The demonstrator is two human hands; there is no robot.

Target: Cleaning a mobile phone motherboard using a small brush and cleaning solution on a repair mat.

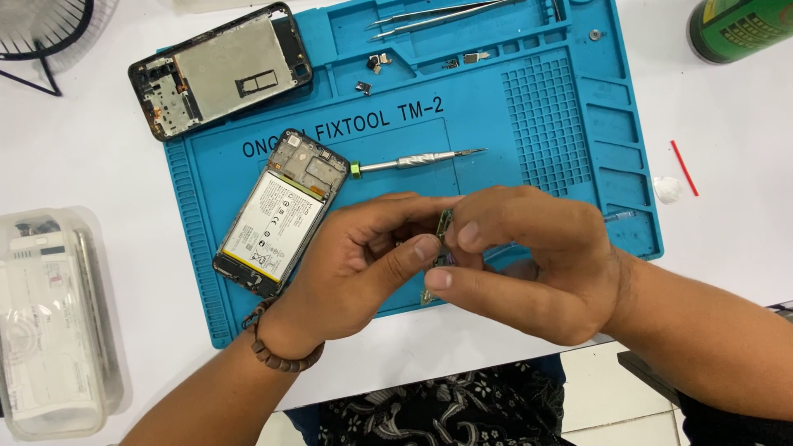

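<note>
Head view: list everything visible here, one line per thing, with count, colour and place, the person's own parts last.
work mat: 1, blue, centre of the white table
opened phone: 1, black frame with white battery, on the mat's left part
phone frame: 1, black with grey plate, at the mat's top left corner
screwdriver: 1, silver with green collar, on the mat above the hands
tweezers: 2, silver, in the mat's top tray
small parts: several, dark, in the mat's upper trays
circuit board: 1, green, between both hands
can: 1, green, top right
plastic box: 1, clear, left edge
red stick: 1, right of the mat
bead bracelet: 1, brown, left wrist
left hand: 1, pinching the board
right hand: 1, pinching the board
</note>
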